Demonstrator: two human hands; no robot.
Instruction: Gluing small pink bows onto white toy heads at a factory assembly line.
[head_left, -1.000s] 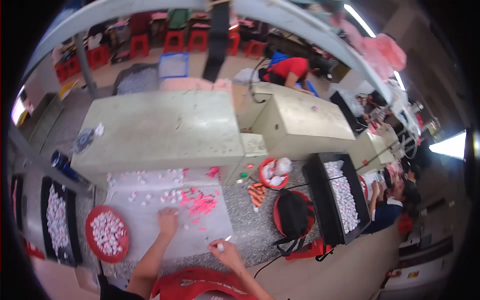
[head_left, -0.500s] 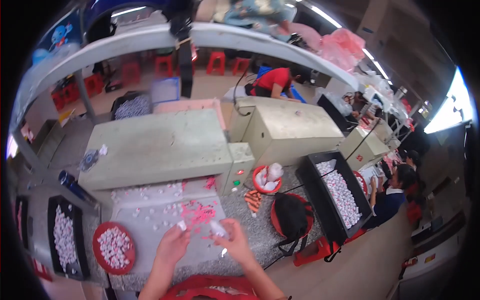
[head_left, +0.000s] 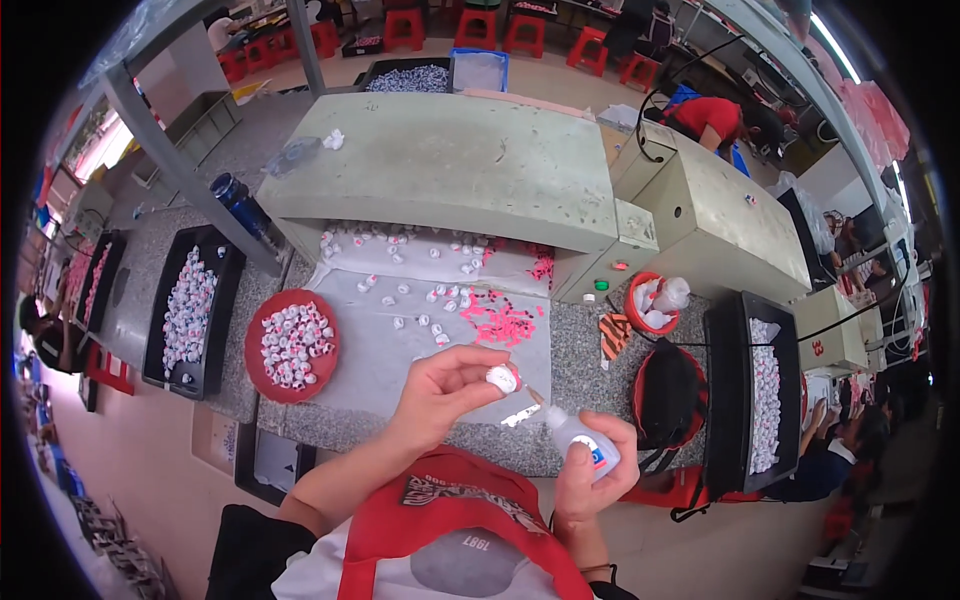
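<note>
Between the thumb and fingers of my left hand (head_left: pixel 440 390) is a small white round piece (head_left: pixel 502 379) with dark marks and a touch of pink. My right hand (head_left: pixel 603 468) grips a translucent squeeze bottle (head_left: pixel 578 436) with a white-and-blue label. The bottle tilts so that its thin nozzle points up and left, close beside the piece; I cannot tell whether they touch. Beyond my hands, small pink pieces (head_left: pixel 505 322) lie heaped on a pale sheet (head_left: pixel 370 372), with several white round pieces (head_left: pixel 437 328) scattered to their left.
A red bowl (head_left: pixel 254 372) of white pieces stands left, beside a black tray (head_left: pixel 229 330) holding more. Ahead is a pale green machine housing (head_left: pixel 450 140). At right are a small red bowl (head_left: pixel 637 308), a black bag (head_left: pixel 672 395) and another black tray (head_left: pixel 733 440). People work farther off.
My view has swung right and lower, so the bench appears shifted. My hands have come closer together, and the bottle's nozzle now points at the white piece.
</note>
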